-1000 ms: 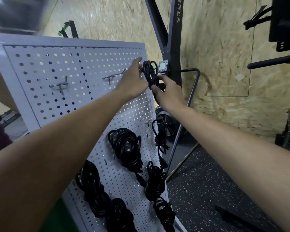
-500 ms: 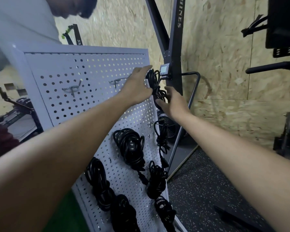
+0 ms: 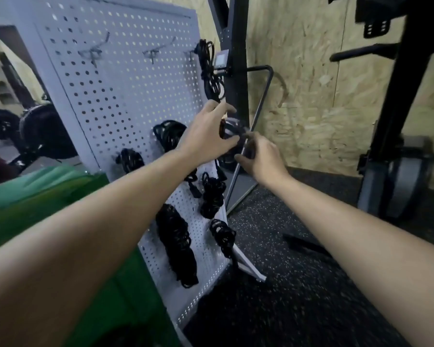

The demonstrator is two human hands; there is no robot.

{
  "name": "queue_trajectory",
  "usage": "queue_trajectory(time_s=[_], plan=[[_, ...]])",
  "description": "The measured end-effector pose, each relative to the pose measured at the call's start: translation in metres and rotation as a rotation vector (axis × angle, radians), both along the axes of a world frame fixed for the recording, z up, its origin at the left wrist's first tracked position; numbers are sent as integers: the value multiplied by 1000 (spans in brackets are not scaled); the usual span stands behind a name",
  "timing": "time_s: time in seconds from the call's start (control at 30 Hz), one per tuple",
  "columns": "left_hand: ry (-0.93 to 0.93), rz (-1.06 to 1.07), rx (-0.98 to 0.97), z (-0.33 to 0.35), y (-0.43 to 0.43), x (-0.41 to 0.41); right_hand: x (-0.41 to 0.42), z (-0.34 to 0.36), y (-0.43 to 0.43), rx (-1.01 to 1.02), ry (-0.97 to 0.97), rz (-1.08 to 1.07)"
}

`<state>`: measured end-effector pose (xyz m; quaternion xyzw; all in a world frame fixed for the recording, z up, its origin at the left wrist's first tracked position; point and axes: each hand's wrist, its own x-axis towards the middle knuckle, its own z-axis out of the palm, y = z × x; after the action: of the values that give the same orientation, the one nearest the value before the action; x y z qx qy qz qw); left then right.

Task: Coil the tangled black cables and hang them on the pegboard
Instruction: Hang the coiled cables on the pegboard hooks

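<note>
The grey pegboard leans on the left. A coiled black cable hangs free from the top right hook, touched by neither hand. Several more coiled black cables hang lower, among them one in the middle, a small one to its left and a long bundle near the bottom. My left hand hovers below the top cable with fingers loosely spread, holding nothing. My right hand is lower and to the right, fingers loosely curled, holding nothing.
Two bare hooks stick out of the board's top row. A black machine post stands right behind the board's right edge. A green bin sits at lower left. Another black machine stands on the right, on the speckled rubber floor.
Both hands have let go of the coiled cable at the top right hook and dropped down and away from it. The cable stays hanging. The view has tilted downward.
</note>
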<state>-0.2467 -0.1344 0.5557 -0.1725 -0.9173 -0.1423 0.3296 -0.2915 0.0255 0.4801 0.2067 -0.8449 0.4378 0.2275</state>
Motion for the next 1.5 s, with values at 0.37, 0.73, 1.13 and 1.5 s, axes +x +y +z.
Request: queue_trajectory(time_s=[0.37, 0.73, 1.13, 1.5], plan=[[-413, -140, -20, -282, 26, 10, 35, -254, 44, 347, -293, 28], [-1043, 230, 2, -533, -18, 24, 18, -406, 41, 626, -678, 118], [-1143, 499, 103, -634, -56, 3, 17, -478, 27, 671, -828, 204], [-1094, 307, 78, -619, -31, 15, 22, -468, 35, 684, -891, 188]])
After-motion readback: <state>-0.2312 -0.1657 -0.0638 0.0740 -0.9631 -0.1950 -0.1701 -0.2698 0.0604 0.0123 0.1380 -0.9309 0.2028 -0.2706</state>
